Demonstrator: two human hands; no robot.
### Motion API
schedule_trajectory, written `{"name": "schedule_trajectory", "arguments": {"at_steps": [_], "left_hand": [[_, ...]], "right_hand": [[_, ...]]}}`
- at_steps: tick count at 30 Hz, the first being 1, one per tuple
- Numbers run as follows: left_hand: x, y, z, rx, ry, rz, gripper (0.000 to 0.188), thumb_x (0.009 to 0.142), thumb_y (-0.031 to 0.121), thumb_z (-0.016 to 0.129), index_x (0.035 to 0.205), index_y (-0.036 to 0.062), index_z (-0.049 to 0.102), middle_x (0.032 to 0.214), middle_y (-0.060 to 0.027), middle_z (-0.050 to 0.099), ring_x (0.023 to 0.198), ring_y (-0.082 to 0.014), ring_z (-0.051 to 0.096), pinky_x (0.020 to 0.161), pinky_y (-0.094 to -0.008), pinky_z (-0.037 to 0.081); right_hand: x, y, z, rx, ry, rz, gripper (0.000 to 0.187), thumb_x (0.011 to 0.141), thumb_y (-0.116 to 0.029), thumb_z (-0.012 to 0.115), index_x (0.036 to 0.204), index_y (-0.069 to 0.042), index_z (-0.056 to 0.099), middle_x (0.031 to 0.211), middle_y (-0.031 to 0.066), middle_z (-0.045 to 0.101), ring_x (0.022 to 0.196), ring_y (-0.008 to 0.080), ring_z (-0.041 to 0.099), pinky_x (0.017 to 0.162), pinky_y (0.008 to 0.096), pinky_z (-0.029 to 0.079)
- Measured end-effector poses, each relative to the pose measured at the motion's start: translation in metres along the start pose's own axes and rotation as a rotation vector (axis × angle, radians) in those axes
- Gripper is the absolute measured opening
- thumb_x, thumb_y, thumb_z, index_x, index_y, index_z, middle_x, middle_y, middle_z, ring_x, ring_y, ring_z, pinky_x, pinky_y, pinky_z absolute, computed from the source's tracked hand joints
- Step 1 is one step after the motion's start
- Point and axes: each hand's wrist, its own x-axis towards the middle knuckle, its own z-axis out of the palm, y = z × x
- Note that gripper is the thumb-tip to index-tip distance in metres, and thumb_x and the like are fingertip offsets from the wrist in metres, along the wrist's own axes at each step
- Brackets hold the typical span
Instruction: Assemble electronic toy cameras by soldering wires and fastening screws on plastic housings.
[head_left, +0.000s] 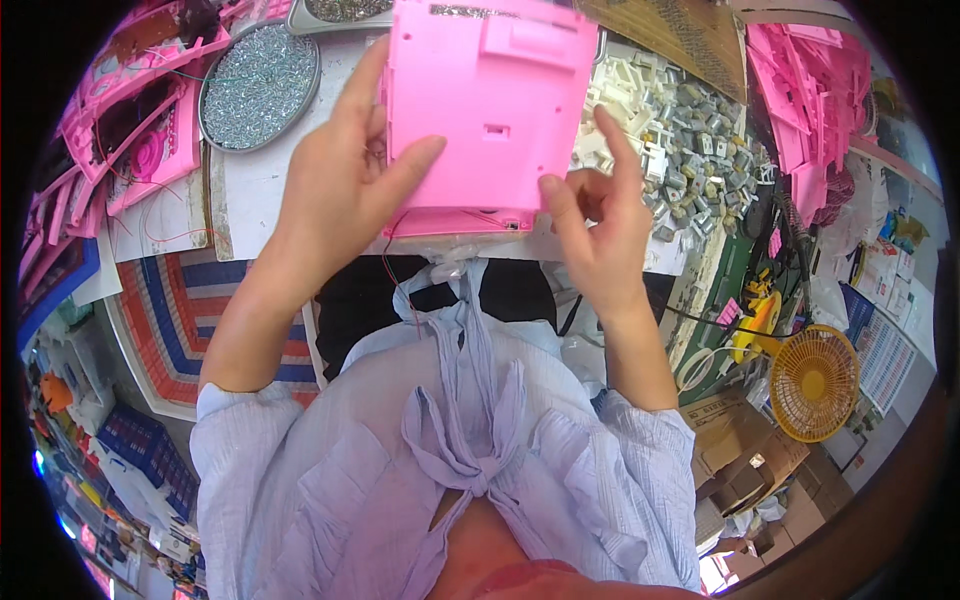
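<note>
A pink plastic casing (480,110) is held tilted over the near edge of the worktable. My left hand (345,175) grips its left side, thumb lying across the front face and fingers behind the edge. At the lower right corner is my right hand (605,210): its thumb tip presses on the casing, the index finger stretches upward and the other fingers curl beside the edge. Small holes and a rectangular slot show in the pink face. Along the casing's lower side is a small dark part, and a thin wire (390,270) hangs from the lower left.
A round tray of small metal screws (258,85) stands at the left, beside stacked pink parts (150,150). To the right lie heaped white plastic pieces (625,100) and small metal parts (700,150). More pink casings (800,100) and a yellow fan (814,383) are farther right.
</note>
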Motion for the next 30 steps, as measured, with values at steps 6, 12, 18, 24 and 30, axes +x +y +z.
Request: {"name": "schedule_trajectory", "arguments": {"at_steps": [6, 12, 18, 24, 30], "left_hand": [[0.004, -0.018, 0.007, 0.329, 0.018, 0.148, 0.078, 0.092, 0.03, 0.072, 0.155, 0.0009, 0.037, 0.08, -0.0199, 0.071, 0.07, -0.0358, 0.071, 0.064, -0.0415, 0.055], [0.001, -0.022, 0.01, 0.27, 0.023, 0.169, 0.076, 0.092, 0.03, 0.071, 0.154, 0.0002, 0.039, 0.079, -0.0193, 0.07, 0.07, -0.0351, 0.07, 0.064, -0.0406, 0.054], [-0.012, -0.018, 0.009, 0.182, 0.05, 0.075, 0.074, 0.093, 0.026, 0.071, 0.154, -0.0019, 0.038, 0.077, -0.0167, 0.069, 0.066, -0.0327, 0.069, 0.062, -0.0396, 0.053], [-0.035, -0.009, 0.01, 0.29, 0.035, -0.098, 0.068, 0.094, 0.024, 0.07, 0.152, -0.0004, 0.043, 0.065, -0.0111, 0.061, 0.057, -0.0279, 0.063, 0.056, -0.0383, 0.049], [-0.051, -0.025, 0.019, 0.266, 0.077, -0.112, 0.062, 0.095, 0.024, 0.071, 0.149, 0.0031, 0.05, 0.062, -0.0093, 0.057, 0.054, -0.0268, 0.06, 0.054, -0.0372, 0.047]], "right_hand": [[-0.005, 0.011, 0.013, -0.174, -0.006, -0.084, 0.053, 0.095, -0.015, 0.069, 0.142, -0.002, 0.05, 0.061, 0.0074, 0.061, 0.051, 0.023, 0.061, 0.051, 0.033, 0.046], [-0.008, 0.016, 0.009, -0.079, -0.091, -0.023, 0.053, 0.094, -0.014, 0.069, 0.143, -0.004, 0.051, 0.062, 0.0073, 0.059, 0.051, 0.0216, 0.058, 0.052, 0.0332, 0.044], [0.006, 0.02, 0.007, -0.073, -0.173, -0.055, 0.052, 0.094, -0.015, 0.07, 0.144, -0.009, 0.054, 0.063, 0.0085, 0.06, 0.053, 0.0195, 0.057, 0.055, 0.0312, 0.045], [0.015, 0.02, 0.002, -0.259, -0.244, -0.193, 0.051, 0.097, -0.018, 0.069, 0.146, -0.015, 0.057, 0.066, 0.012, 0.066, 0.057, 0.0242, 0.063, 0.061, 0.0328, 0.051], [0.016, -0.001, 0.002, -0.544, -0.332, -0.171, 0.05, 0.099, -0.028, 0.065, 0.148, -0.02, 0.056, 0.059, 0.0131, 0.063, 0.054, 0.0334, 0.065, 0.056, 0.0399, 0.053]]}}
